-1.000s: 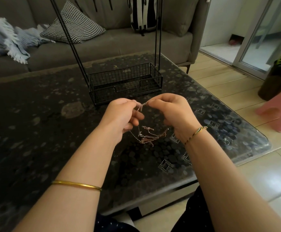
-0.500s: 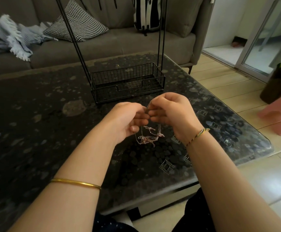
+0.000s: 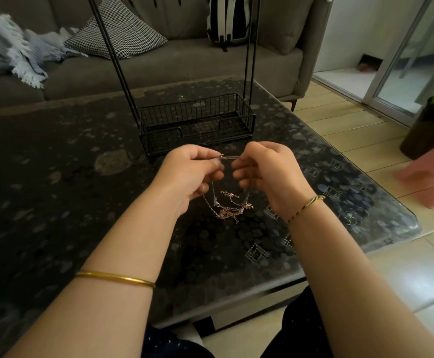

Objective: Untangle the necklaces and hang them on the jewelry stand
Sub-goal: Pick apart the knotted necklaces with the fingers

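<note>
left grip (image 3: 190, 174) and right grip (image 3: 267, 174) both pinch the necklaces (image 3: 230, 208): light, limp, snag-prone chains, probably best held beside the knot.

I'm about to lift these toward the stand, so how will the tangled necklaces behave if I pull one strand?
Probably floppy: the necklaces sag in loose loops below the left hand and right hand. Likely light, since fingertip pinches carry them. The thin chains look knotted, so pulling may tighten the snarl.
</note>
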A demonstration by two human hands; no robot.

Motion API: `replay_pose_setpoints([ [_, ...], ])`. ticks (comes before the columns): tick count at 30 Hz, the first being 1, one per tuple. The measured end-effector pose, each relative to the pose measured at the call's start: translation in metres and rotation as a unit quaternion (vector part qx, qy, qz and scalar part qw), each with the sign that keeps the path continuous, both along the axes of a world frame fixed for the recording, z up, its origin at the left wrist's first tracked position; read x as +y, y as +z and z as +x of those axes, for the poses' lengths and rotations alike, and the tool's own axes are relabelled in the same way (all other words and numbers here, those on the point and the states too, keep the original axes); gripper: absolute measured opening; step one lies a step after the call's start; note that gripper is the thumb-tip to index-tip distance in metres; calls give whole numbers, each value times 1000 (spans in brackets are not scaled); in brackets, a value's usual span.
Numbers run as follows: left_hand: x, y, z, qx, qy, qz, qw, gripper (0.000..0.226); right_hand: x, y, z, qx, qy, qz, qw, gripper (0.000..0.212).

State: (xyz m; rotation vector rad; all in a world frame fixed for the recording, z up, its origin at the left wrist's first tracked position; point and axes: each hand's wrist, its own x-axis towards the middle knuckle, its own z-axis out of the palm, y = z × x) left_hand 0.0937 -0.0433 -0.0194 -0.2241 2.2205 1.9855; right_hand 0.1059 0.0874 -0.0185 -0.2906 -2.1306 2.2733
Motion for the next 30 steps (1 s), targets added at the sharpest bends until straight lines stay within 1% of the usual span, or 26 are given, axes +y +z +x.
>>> replay_pose_setpoints([
  [4, -2, 0, 0, 28, -18, -13, 999, 18, -1, -2, 2, -18, 31, 19, 999, 20],
  [8, 0, 2, 1, 58, -36, -44, 997, 20, 0, -1, 2, -10, 40, 22, 999, 14],
  [12, 0, 2, 1, 84, -54, -73, 992, 20, 0, -2, 2, -15, 54, 42, 998, 21],
  [15, 1, 2, 1, 98, -64, -82, 990, 20, 1, -5, 1, -12, 61, 65, 996, 15],
  [20, 6, 2, 1, 84, -57, -79, 992, 18, 2, -6, 0, -3, 41, 89, 995, 22],
  [26, 6, 2, 4, 71, -61, -101, 990, 14, 1, -6, -1, 25, 4, 90, 996, 17],
  [30, 7, 5, 4, 59, -60, -99, 992, 13, 2, -4, 1, 36, -13, 103, 994, 18],
])
